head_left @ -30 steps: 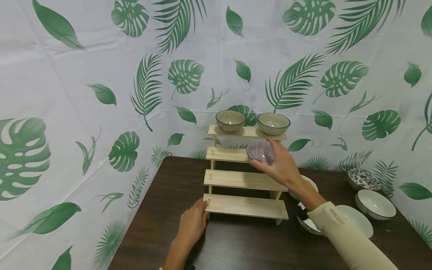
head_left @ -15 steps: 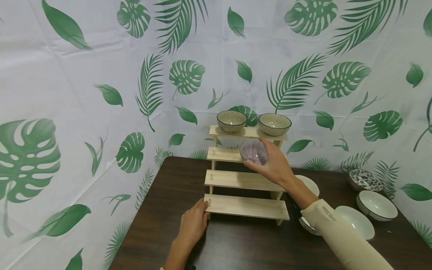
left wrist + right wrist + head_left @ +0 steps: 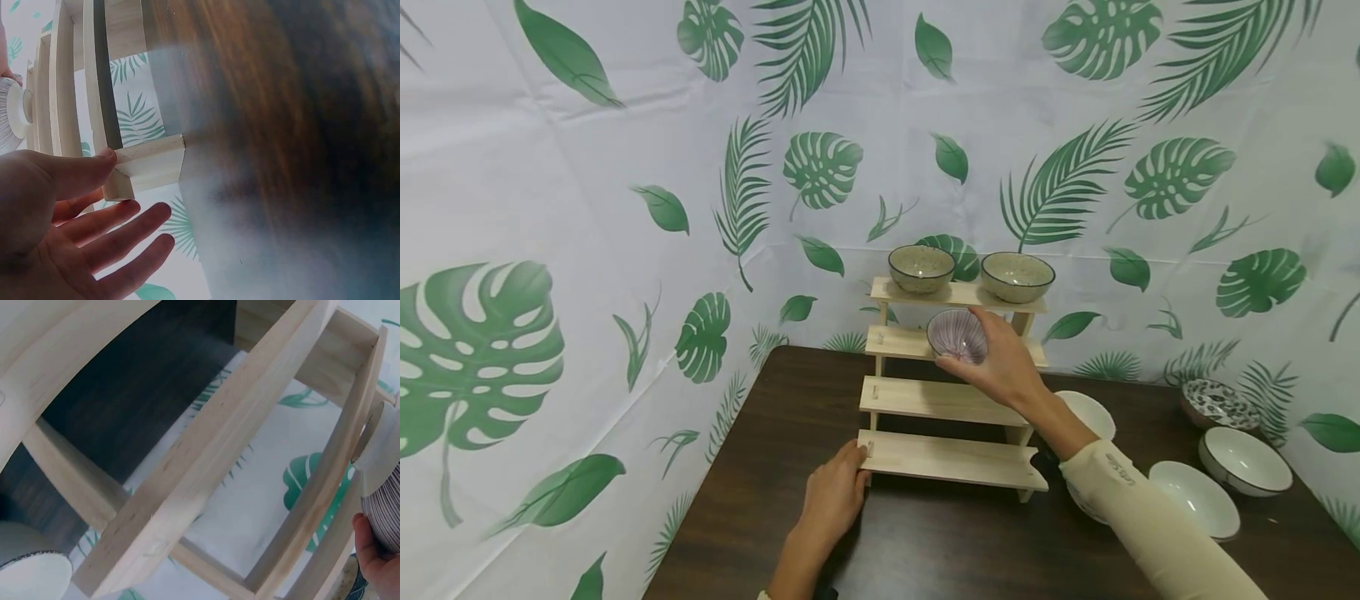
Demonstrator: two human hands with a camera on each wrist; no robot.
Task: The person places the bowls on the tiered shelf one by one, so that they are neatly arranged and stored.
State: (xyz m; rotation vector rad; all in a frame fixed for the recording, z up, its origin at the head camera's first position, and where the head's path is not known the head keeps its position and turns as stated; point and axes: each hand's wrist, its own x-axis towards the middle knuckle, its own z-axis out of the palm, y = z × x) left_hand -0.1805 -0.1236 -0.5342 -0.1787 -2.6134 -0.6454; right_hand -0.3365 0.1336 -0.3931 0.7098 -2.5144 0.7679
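Observation:
A purple-striped bowl [image 3: 953,335] is in my right hand [image 3: 1003,362], thumb and fingers gripping its rim side. It is tilted with its inside toward me, at the second shelf from the top of a wooden stepped stand [image 3: 947,460]. In the right wrist view, the striped bowl [image 3: 389,487] has its foot close to a shelf edge; I cannot tell whether they touch. My left hand [image 3: 833,492] is at the left end of the lowest shelf. The left wrist view shows thumb and index finger pinching that shelf's corner, other fingers loosely spread.
Two speckled bowls, one left [image 3: 921,271] and one right [image 3: 1018,279], stand on the top shelf. On the dark table [image 3: 760,433], right of the stand, are a black-patterned bowl [image 3: 1221,404] and several white bowls [image 3: 1243,462], one partly behind my sleeve. Leaf-print cloth hangs behind.
My right hand has carried the striped bowl leftward along the second shelf from the top. The left hand stays at the lowest shelf's end. The head view has shifted slightly.

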